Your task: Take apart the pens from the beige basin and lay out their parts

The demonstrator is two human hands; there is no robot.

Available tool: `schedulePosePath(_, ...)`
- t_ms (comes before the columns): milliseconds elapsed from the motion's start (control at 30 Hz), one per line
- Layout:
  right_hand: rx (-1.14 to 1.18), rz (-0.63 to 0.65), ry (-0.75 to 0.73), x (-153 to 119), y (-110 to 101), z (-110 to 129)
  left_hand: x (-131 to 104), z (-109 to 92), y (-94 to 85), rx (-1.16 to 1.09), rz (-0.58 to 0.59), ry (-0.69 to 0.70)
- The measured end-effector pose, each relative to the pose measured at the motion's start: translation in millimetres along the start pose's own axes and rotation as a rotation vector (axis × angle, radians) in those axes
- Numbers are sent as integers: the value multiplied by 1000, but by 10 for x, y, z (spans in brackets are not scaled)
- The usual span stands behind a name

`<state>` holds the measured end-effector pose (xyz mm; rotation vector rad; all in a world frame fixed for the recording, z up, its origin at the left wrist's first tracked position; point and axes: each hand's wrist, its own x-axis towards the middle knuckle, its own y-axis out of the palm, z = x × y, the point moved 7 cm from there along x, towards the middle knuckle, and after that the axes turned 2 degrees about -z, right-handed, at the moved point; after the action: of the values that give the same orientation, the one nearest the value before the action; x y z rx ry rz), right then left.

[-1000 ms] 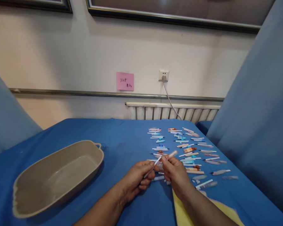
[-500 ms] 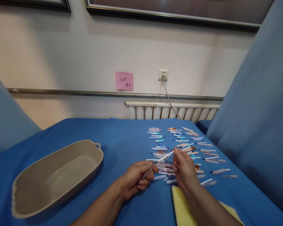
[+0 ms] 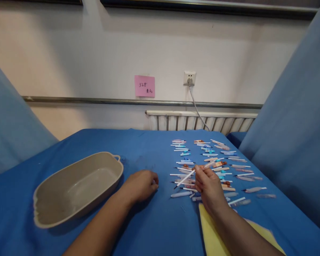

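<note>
My right hand (image 3: 209, 185) is closed in a pinch on a thin white pen refill (image 3: 185, 179), its dark tip slanting down and to the left. Beneath and around that hand lie rows of pen parts (image 3: 181, 194): white refills, clear barrels, and blue, peach and brown pieces. My left hand (image 3: 142, 185) is low over the blue cloth, between the bin and the rows. Its fingers are curled in, and whatever they may hold is hidden. A beige plastic bin (image 3: 77, 192) with a small handle stands to its left, with its inside bare.
A blue cloth (image 3: 154, 227) covers the table. Something yellow and flat (image 3: 213, 231) lies under my right forearm. Blue curtains (image 3: 290, 117) hang at both sides. Behind are a radiator (image 3: 200, 121), a rail and a socket (image 3: 189, 78) with a plugged cord.
My left hand has come away from the refill and moved left towards the bin; the barrel seen in it is hidden now. My right hand still pinches the refill. The view has tipped slightly down.
</note>
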<state>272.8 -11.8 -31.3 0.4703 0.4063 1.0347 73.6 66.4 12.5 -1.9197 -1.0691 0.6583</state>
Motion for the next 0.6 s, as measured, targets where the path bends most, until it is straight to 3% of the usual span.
schedulePosePath(167, -68, 19, 33, 3, 9, -86, 86, 29, -9, -73, -20, -26)
schedulePosePath(333, -137, 95, 68, -35, 65, -221, 120, -151, 198, -390, 59, -6)
schedulePosePath(400, -144, 119, 83, -56, 88, -259, 72, -282, 307, -467, 136, 14)
schedulePosePath(500, -152, 137, 85, -72, 112, -286, -43, -474, 505, -684, 364, 43)
schedulePosePath(600, -176, 158, 96, -79, 133, -311, -128, -519, 648, -826, 528, -2)
